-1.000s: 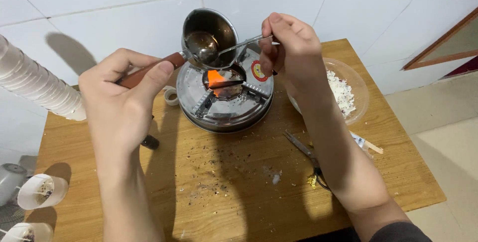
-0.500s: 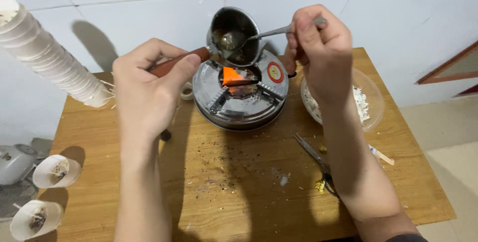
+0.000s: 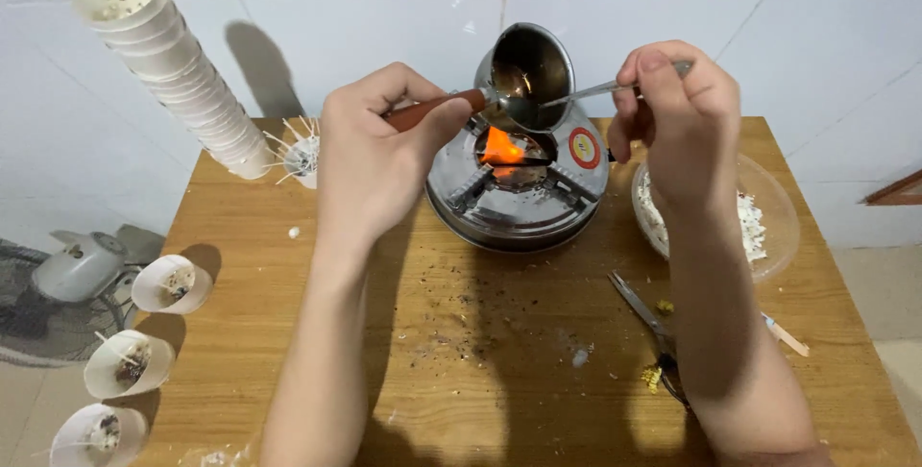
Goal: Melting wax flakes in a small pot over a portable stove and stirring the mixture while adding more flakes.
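- While the flame (image 3: 499, 147) burned orange at the centre of the round steel burner (image 3: 519, 188), the left hand (image 3: 379, 155) was clenched around the reddish-brown handle (image 3: 432, 110) of a small steel ladle pot (image 3: 530, 76), which was tipped on its side above the flame with its open mouth facing the camera.
- The right hand (image 3: 677, 116) pinched the far end of a metal spoon (image 3: 600, 90) between thumb and fingers; the spoon's bowl sat inside the tilted pot, against its inner wall.
- The burner stood at the back of the wooden table (image 3: 480, 361), close to the white tiled wall (image 3: 336, 15).
- A clear bowl (image 3: 773, 203) holding white flakes lay just beside the burner, partly hidden behind the right forearm.
- Scissors (image 3: 648, 323) lay on the table near the right forearm, with yellow crumbs beside them and a flat wooden stick (image 3: 788, 335) a little farther right.
- Dark specks and a small white blob were scattered over the table in front of the burner.
- A leaning stack of white cups (image 3: 173, 68) rose at the table's back left corner, and a cup of thin sticks (image 3: 303, 155) stood next to its base.
- Three white cups (image 3: 171, 284) with wicks and dark contents sat beyond the table's left edge, near a floor fan (image 3: 67, 280).
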